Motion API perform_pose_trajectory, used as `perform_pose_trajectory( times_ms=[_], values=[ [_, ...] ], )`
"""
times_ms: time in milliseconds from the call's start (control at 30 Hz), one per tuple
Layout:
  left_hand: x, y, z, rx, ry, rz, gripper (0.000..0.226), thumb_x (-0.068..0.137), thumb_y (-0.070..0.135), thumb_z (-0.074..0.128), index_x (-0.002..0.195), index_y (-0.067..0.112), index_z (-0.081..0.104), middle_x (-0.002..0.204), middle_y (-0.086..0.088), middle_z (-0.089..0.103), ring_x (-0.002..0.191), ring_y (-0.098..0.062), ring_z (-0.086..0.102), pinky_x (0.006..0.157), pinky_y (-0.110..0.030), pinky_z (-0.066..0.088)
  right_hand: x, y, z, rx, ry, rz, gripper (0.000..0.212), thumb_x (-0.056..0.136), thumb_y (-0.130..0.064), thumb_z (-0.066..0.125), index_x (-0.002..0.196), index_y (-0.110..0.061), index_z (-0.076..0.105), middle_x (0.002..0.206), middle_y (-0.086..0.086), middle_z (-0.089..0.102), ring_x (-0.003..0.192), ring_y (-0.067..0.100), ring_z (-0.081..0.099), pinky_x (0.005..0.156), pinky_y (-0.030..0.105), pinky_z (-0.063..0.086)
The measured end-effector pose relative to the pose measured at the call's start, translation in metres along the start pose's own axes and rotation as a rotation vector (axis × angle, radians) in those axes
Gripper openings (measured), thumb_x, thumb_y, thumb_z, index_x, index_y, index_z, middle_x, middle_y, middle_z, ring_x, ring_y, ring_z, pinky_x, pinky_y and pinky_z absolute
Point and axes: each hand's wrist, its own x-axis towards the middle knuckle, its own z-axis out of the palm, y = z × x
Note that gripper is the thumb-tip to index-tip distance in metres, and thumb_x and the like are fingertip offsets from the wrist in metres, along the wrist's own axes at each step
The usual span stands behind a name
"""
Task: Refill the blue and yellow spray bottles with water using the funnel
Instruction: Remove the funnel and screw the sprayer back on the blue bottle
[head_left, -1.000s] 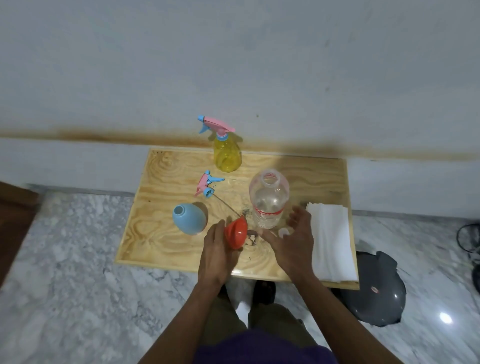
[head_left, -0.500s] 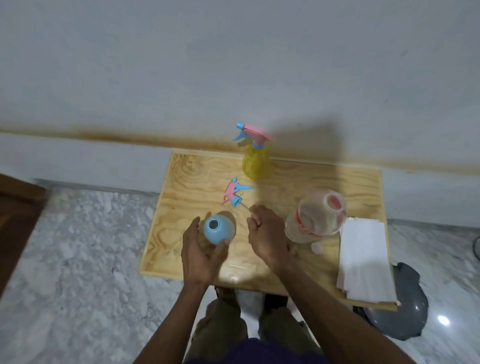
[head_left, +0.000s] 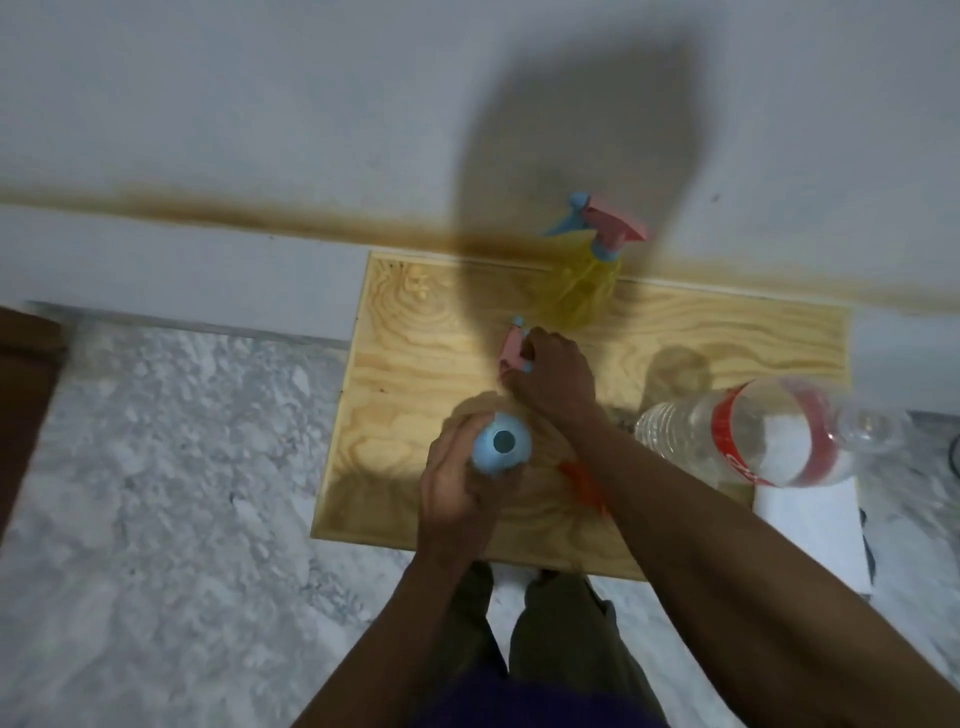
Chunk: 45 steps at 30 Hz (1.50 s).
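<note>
On the small plywood table (head_left: 415, 312) against the wall, the person's left hand (head_left: 457, 488) gripped the blue spray bottle (head_left: 501, 444), fingers curled round its body, its open neck facing up with no sprayer on it. Just beyond it, the right hand (head_left: 553, 376) reached across and closed its fingers on the pink and blue trigger sprayer head (head_left: 511, 348), which lay on the wood near the middle of the table. Under the right forearm a sliver of the orange funnel (head_left: 584, 480) showed, lying on the tabletop beside the blue bottle; most of it was hidden by the arm. At the back edge, close to the wall, stood the yellow spray bottle (head_left: 584, 291) with its own pink and blue sprayer fitted on top. To the right, a clear plastic water bottle (head_left: 737, 441) with a red label appeared to be standing uncapped, and I could not tell how much water it held. Beside it, at the table's right front corner, a folded white cloth (head_left: 810, 530) hung partly over the edge. A broad shadow fell across the wall and the back of the table. The whole view was somewhat blurred.
</note>
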Motion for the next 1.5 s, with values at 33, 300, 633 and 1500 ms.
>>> perform_pose_trajectory(
  times_ms=[33,300,633,1500],
  values=[
    [0.000,-0.002,0.001,0.002,-0.002,0.017,0.064,0.075,0.018,0.090,0.130,0.026,0.058,0.127,0.007,0.064,0.118,-0.016,0.061,0.097,-0.038,0.053,0.000,-0.002,0.000,-0.001,0.012,-0.003,0.034,0.077,-0.034,0.073,0.098,-0.012,0.059,0.095,0.012,0.066,0.090,0.034,0.062,0.064,0.031,0.038],
    [0.014,-0.004,-0.003,-0.023,-0.217,-0.121,0.084,0.069,0.033,0.092,0.141,0.026,0.050,0.138,0.003,0.059,0.126,-0.014,0.057,0.105,-0.040,0.050,-0.021,-0.018,-0.029,0.173,0.087,-0.102,0.035,0.080,-0.028,0.078,0.105,-0.007,0.067,0.099,0.010,0.072,0.090,0.028,0.067,0.078,0.040,0.053],
    [0.003,0.039,-0.022,-0.024,-0.094,-0.131,0.066,0.071,0.029,0.090,0.126,0.031,0.055,0.113,0.016,0.065,0.098,0.008,0.061,0.078,-0.023,0.056,-0.103,-0.063,-0.135,0.695,0.388,-0.326,0.018,0.094,-0.020,0.066,0.110,-0.013,0.066,0.096,0.000,0.074,0.083,0.012,0.071,0.080,0.039,0.059],
    [-0.096,0.154,-0.056,-0.175,0.150,0.189,0.061,0.076,0.043,0.082,0.128,0.036,0.052,0.124,0.022,0.061,0.112,-0.004,0.062,0.085,-0.037,0.058,-0.250,-0.070,-0.187,1.141,0.180,-0.638,0.024,0.097,-0.008,0.060,0.120,-0.011,0.061,0.114,0.011,0.071,0.104,0.021,0.070,0.084,0.031,0.056]
  ],
)
